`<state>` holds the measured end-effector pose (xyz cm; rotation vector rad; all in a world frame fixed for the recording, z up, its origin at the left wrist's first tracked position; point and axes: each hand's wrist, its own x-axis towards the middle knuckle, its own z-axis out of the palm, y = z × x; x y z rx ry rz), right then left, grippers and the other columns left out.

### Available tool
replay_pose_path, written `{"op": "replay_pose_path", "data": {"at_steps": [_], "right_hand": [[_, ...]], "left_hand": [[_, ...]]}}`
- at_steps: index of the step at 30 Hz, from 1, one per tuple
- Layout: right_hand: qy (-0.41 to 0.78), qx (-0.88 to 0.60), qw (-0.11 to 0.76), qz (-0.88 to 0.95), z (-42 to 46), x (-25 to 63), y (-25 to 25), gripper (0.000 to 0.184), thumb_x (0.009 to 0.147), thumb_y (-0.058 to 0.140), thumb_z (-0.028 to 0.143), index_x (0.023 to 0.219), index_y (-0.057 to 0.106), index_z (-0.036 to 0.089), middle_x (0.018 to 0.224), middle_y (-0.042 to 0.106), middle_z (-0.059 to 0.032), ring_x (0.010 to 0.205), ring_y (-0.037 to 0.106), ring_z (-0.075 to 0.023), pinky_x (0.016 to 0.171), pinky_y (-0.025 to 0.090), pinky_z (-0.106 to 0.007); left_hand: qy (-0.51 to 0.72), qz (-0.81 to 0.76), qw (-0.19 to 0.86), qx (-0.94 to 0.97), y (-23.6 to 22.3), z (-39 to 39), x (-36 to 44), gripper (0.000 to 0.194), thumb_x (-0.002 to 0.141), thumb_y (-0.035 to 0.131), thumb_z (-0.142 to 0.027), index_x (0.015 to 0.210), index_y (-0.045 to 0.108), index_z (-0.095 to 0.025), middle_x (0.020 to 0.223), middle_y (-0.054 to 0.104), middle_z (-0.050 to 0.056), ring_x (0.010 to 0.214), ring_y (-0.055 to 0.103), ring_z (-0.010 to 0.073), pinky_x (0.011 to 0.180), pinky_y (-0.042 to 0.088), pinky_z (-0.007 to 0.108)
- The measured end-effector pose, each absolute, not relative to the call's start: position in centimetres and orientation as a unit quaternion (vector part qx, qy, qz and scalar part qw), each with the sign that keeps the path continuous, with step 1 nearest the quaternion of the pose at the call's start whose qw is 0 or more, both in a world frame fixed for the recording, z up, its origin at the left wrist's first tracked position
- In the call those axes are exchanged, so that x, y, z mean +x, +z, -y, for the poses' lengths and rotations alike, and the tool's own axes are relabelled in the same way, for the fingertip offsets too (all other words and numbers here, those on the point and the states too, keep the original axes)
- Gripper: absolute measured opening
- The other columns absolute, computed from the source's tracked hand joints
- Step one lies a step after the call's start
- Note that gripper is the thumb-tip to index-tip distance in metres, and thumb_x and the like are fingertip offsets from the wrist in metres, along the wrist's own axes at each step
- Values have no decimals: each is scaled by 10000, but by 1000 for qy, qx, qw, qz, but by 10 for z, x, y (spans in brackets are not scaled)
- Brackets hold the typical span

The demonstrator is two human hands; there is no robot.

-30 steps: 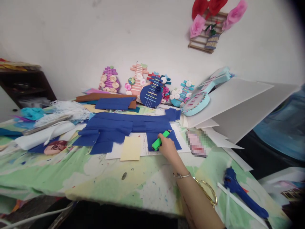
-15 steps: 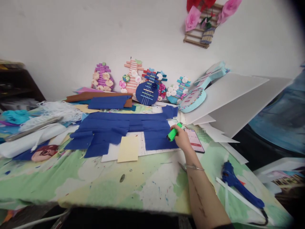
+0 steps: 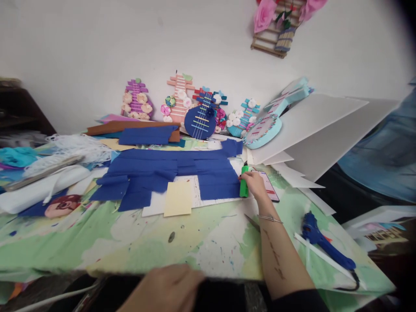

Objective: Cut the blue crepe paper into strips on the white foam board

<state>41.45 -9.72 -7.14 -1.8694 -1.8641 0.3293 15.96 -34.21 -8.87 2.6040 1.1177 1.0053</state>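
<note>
My right hand [image 3: 255,184] is closed around a bright green stick-like object [image 3: 244,182] with a black end; its exact kind is unclear. It rests at the right edge of overlapping dark blue sheets [image 3: 217,180], beside a phone [image 3: 272,190]. The blue sheets cover much of a white board [image 3: 154,209], with a pale yellow paper [image 3: 178,198] at its front edge. My left hand [image 3: 169,286] is low in front of the table edge, smeared by motion, so its fingers are indistinct. A pointed metal blade [image 3: 251,222] shows partly beneath my right forearm.
A blue glue gun [image 3: 326,245] lies at the right with its cord. White boards [image 3: 312,134] lean behind it. Decorated lute-shaped crafts [image 3: 199,123] line the wall. White cord [image 3: 73,151] and a grey-and-white strip-like bundle [image 3: 48,184] lie left on the painted tablecloth [image 3: 136,242].
The green object has turned from slanted to upright in my right hand and shifted slightly right. My left hand has come into view at the bottom. The camera view has tilted slightly.
</note>
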Motion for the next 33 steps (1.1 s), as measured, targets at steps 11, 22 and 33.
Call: {"op": "replay_pose_path", "data": {"at_steps": [11, 22, 33], "right_hand": [[15, -691, 168, 702, 97, 419, -74, 355, 725, 556, 58, 1002, 726, 202, 960, 720, -89, 935, 641, -229, 803, 423, -269], [-12, -680, 172, 712, 88, 417, -94, 427, 688, 519, -33, 1014, 718, 158, 963, 725, -110, 945, 655, -245, 862, 436, -301], [26, -542, 264, 798, 98, 397, -85, 259, 794, 582, 129, 992, 734, 197, 1147, 678, -102, 1156, 570, -243, 996, 423, -382]], "left_hand": [[129, -425, -6, 896, -87, 146, 214, 309, 873, 572, -366, 1039, 622, -110, 1066, 627, 138, 1032, 532, 294, 875, 433, 402], [251, -344, 18, 905, -109, 121, 193, 245, 850, 582, -313, 998, 650, -129, 1040, 657, 95, 953, 534, 249, 838, 415, 375], [359, -376, 53, 852, -121, 125, 184, 164, 825, 510, -116, 863, 667, -145, 924, 699, 98, 879, 627, 229, 822, 473, 363]]}}
